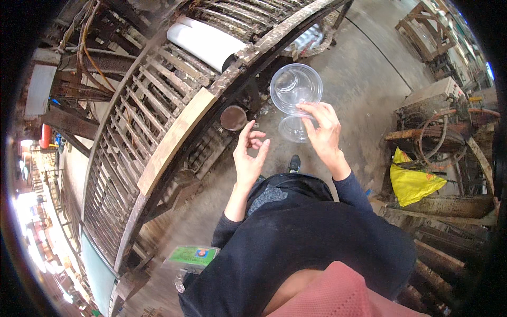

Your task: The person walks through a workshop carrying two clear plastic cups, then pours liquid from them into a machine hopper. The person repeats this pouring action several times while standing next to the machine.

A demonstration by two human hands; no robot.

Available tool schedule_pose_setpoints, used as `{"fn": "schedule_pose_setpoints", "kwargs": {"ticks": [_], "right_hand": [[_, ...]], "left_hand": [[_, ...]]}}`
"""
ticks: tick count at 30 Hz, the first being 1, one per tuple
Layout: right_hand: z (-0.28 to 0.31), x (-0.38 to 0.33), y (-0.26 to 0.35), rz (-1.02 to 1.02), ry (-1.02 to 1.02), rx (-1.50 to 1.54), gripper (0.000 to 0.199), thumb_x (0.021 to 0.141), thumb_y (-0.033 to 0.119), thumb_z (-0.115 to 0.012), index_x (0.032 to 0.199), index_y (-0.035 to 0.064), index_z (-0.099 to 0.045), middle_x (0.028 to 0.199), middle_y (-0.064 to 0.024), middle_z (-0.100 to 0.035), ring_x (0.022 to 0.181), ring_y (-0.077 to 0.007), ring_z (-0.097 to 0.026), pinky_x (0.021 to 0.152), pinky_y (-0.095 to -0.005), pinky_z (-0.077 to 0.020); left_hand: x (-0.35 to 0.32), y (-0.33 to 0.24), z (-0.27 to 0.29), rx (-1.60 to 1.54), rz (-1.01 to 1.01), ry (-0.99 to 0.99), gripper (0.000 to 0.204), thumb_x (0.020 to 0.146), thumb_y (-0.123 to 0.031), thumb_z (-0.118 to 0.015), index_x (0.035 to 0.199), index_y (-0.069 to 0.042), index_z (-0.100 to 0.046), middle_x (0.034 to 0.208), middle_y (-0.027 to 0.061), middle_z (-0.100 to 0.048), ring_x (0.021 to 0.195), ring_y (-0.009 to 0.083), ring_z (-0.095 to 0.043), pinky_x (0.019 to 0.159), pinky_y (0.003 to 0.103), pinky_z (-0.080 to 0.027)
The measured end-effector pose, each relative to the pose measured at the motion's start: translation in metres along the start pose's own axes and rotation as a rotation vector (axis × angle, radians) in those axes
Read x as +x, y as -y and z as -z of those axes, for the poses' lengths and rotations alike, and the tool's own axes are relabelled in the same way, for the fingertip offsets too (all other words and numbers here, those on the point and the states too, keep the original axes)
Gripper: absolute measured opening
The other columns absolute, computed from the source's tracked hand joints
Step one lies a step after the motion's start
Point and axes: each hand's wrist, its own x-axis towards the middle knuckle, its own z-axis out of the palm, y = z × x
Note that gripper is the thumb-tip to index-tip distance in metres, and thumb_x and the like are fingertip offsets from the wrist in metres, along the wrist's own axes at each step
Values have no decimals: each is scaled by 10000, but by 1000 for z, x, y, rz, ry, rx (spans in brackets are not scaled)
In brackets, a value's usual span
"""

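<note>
My right hand (pixel 323 129) pinches the rim of a clear round plastic tub (pixel 289 84) between thumb and fingers. Just below it, at the same fingertips, hangs a second clear round plastic piece (pixel 293 132); whether this is a lid or another tub I cannot tell. To the left, my left hand (pixel 250 153) is raised with its fingers apart and slightly curled, holding nothing. Beyond its fingertips is a round brown disc-like thing (pixel 233 118), lower down beside the slatted rack; no contact between them is certain.
A long dirty slatted rack (pixel 153 90) runs along my left, with a wooden board (pixel 177 140) on its edge and a white roll (pixel 203 41) across it. At right stand a worn bench with hoses (pixel 433 132) and a yellow bag (pixel 414 179). A green badge (pixel 193 257) hangs at my left side.
</note>
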Motion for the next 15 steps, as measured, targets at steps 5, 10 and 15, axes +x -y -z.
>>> {"fn": "schedule_pose_setpoints", "kwargs": {"ticks": [5,10,15], "right_hand": [[-1,-1,-2,-172,-45,124,218,725,86,-653,941,105,-659,915,-53,-659,835,-220,-598,742,-306,-473],[-6,1,-13,-427,-114,290,210,741,143,-691,940,78,-667,878,-55,-680,781,-136,-628,696,-258,-476],[5,-7,-37,-406,-166,238,202,734,131,-682,928,76,-665,858,-58,-665,731,-140,-601,647,-263,-464]], "left_hand": [[1,1,-3,-48,20,25,492,767,-35,-640,1228,-47,-469,895,26,-610,694,60,-491,678,214,-427],[1,1,-8,-40,29,59,432,791,-44,-623,1201,-42,-489,882,24,-610,697,59,-493,683,214,-427],[-9,-3,-10,-29,35,90,402,789,-37,-624,1175,-35,-512,871,21,-607,707,64,-502,684,214,-431]]}}
